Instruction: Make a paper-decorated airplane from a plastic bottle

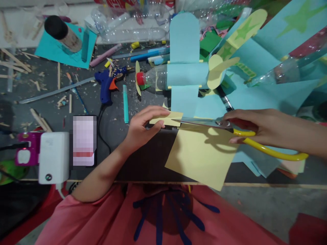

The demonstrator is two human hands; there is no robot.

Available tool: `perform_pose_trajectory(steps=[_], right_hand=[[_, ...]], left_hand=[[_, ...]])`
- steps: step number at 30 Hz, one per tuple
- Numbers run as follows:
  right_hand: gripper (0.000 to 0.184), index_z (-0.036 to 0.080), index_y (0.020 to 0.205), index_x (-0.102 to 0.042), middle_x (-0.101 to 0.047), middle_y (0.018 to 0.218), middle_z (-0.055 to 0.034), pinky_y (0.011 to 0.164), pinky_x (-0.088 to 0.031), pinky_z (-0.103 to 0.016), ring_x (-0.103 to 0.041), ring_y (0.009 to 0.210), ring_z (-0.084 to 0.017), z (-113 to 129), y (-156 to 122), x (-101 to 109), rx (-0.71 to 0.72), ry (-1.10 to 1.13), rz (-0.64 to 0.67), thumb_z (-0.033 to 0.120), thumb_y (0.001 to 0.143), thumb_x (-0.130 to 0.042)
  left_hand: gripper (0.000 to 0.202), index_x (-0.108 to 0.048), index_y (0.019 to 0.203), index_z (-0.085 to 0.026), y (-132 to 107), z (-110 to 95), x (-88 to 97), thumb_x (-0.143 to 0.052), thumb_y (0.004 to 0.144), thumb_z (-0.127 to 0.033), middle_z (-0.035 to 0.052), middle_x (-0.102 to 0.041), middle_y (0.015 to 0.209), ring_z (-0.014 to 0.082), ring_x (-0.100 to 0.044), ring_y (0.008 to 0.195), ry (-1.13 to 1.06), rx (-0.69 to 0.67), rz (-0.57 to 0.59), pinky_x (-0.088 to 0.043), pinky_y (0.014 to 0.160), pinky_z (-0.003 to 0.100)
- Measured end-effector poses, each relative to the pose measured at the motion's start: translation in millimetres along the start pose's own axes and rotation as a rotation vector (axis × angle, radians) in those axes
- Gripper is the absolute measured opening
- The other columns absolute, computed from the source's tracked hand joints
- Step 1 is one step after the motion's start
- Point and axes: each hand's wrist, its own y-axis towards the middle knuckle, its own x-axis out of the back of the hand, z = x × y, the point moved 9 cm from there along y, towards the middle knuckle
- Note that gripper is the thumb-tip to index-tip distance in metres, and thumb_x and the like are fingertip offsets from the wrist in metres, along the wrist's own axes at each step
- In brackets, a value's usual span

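My left hand pinches the upper left strip of a pale yellow paper sheet that hangs over the table's front edge. My right hand grips yellow-handled scissors, whose blades point left into the paper's top edge, close to my left fingers. Just behind stands a plastic-bottle aeroplane with light blue paper wings, a red cap and yellow tail fins.
A blue glue gun and a teal stick lie left of the bottle. A phone, a white charger and a magenta device sit at front left. Markers, wood sticks, empty bottles and blue star-printed paper crowd the back and right.
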Motion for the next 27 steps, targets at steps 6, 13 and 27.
perform_pose_trajectory(steps=[6,13,27], right_hand=[[0.081,0.029,0.108,-0.067,-0.055,0.059,-0.0003,0.045,-0.036,-0.028,-0.051,0.047,-0.017,-1.6,-0.8,0.9,-0.006,-0.015,0.002,0.094,0.070,-0.038],[0.079,0.029,0.110,-0.067,-0.057,0.060,-0.0002,0.043,-0.036,-0.026,-0.053,0.047,-0.016,-3.0,-1.0,-0.9,0.031,-0.018,0.030,0.092,0.073,-0.036],[0.078,0.029,0.111,-0.063,-0.073,0.088,-0.0091,0.050,-0.047,-0.032,-0.068,0.065,-0.026,5.0,-3.2,-3.7,0.058,-0.101,0.045,0.090,0.078,-0.028]], left_hand=[[0.017,-0.074,0.105,-0.023,-1.0,1.1,-0.4,-0.068,0.089,-0.020,0.0056,-0.075,0.106,0.0160,-0.070,0.102,0.024,0.012,0.005,-0.059,0.094,0.032],[0.018,-0.073,0.105,-0.020,-0.1,-1.9,-0.4,-0.068,0.088,-0.017,0.0063,-0.076,0.105,0.0153,-0.070,0.101,0.053,-0.041,-0.008,-0.060,0.092,0.030],[0.024,-0.072,0.109,-0.022,-3.0,11.4,-1.8,-0.071,0.086,-0.016,0.0056,-0.072,0.109,0.0160,-0.067,0.106,-0.134,0.038,-0.022,-0.062,0.076,0.023]])
